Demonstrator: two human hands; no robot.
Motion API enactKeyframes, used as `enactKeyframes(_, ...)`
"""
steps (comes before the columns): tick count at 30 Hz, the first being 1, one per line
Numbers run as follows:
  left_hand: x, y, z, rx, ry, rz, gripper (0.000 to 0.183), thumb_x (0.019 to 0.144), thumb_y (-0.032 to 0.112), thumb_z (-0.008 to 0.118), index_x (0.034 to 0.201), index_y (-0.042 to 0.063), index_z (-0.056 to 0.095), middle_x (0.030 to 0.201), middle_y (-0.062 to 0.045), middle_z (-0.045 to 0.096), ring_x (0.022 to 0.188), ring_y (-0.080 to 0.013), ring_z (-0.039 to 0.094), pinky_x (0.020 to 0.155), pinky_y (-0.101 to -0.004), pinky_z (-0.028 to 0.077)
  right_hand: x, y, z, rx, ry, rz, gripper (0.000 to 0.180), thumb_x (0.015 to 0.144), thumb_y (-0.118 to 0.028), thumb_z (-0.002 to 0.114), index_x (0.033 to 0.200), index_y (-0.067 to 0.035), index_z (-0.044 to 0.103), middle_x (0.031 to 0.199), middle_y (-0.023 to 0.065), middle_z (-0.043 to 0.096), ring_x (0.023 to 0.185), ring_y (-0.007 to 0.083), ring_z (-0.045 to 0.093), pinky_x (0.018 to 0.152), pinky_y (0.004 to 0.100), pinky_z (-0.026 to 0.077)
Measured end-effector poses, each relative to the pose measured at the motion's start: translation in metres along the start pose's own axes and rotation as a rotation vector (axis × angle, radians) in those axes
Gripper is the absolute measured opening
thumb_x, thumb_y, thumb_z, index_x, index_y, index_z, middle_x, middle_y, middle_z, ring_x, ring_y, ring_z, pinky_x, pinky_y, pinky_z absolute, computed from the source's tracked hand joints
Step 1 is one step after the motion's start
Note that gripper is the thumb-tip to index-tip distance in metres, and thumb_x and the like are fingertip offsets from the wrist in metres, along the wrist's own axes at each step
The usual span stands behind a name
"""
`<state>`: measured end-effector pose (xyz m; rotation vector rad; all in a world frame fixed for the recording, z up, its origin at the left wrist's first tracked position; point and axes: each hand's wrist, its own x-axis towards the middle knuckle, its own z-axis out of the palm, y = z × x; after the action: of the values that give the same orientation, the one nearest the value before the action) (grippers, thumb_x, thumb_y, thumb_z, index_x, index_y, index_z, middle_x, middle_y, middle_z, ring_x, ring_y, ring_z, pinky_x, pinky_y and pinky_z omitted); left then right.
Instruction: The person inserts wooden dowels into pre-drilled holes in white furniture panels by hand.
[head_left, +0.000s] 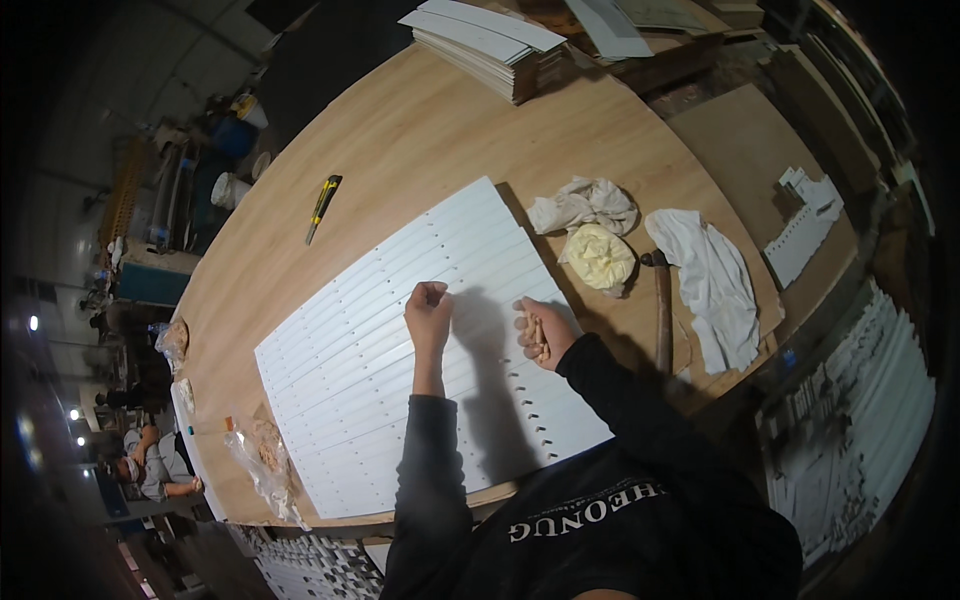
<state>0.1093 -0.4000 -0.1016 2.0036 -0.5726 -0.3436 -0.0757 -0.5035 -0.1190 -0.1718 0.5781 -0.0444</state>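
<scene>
White panels or strips (360, 337) with rows of small holes lie side by side on a wood-topped table (390, 127). Over their middle is my left hand (429, 306), its thumb and fingers curled close together; whether something small is between them is unclear. Several wooden dowels (535, 334) are held in my right hand (546, 330), above the panels' right part. Below that hand, a row of short pegs (531, 415) stands up from the panel at the near right. At the left near corner is a clear plastic bag (259, 457) of small wooden pieces, apparently dowels.
A utility knife (323, 210) lies beyond the panels. To the right are a hammer (662, 315), a white cloth (709, 285), a crumpled cloth (585, 204) and a yellow bundle (600, 257). Stacked white boards (480, 45) stand at the far edge. A person (157, 465) is at the far left.
</scene>
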Motion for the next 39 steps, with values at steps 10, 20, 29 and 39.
enactKeyframes(10,0.006,-0.006,0.012,0.49,-0.067,0.513,0.007,0.072,0.003,0.059,0.078,0.006,0.057,0.072,-0.009,0.059,0.067,-0.0252,0.057,0.062,-0.0333,0.046,-0.005,0.004,-0.005,-0.067,0.021,-0.028,0.022,0.085,-0.032,0.055,0.099,-0.016,0.049,0.074,-0.0012,0.045,0.051,0.0071,0.039,0.038,0.0189,0.026)
enactKeyframes(20,-0.032,0.039,0.023,0.473,-0.019,0.576,0.021,0.072,0.008,0.065,0.093,0.008,0.06,0.086,-0.01,0.059,0.085,-0.0295,0.055,0.073,-0.0371,0.044,-0.012,0.001,-0.006,-0.003,-0.001,-0.038,0.017,0.084,-0.032,0.06,0.092,-0.02,0.052,0.068,-0.0045,0.05,0.05,0.0066,0.046,0.035,0.0185,0.028)
enactKeyframes(29,-0.086,0.063,0.022,0.178,-0.339,0.343,0.012,0.075,0.009,0.065,0.086,0.003,0.066,0.072,-0.011,0.061,0.065,-0.0235,0.057,0.062,-0.031,0.046,-0.006,0.008,0.0,-0.093,0.151,-0.076,0.018,0.083,-0.035,0.059,0.089,-0.019,0.056,0.066,-0.0038,0.054,0.047,0.0069,0.047,0.038,0.0197,0.035)
enactKeyframes(39,0.035,-0.021,0.005,0.571,-0.057,0.222,0.019,0.078,0.02,0.058,0.07,0.003,0.058,0.069,-0.013,0.062,0.068,-0.0336,0.059,0.06,-0.0403,0.046,0.008,-0.005,-0.008,-0.018,0.008,-0.024,0.023,0.087,-0.038,0.053,0.1,-0.019,0.051,0.077,-0.0025,0.05,0.054,0.0081,0.047,0.039,0.0192,0.034)
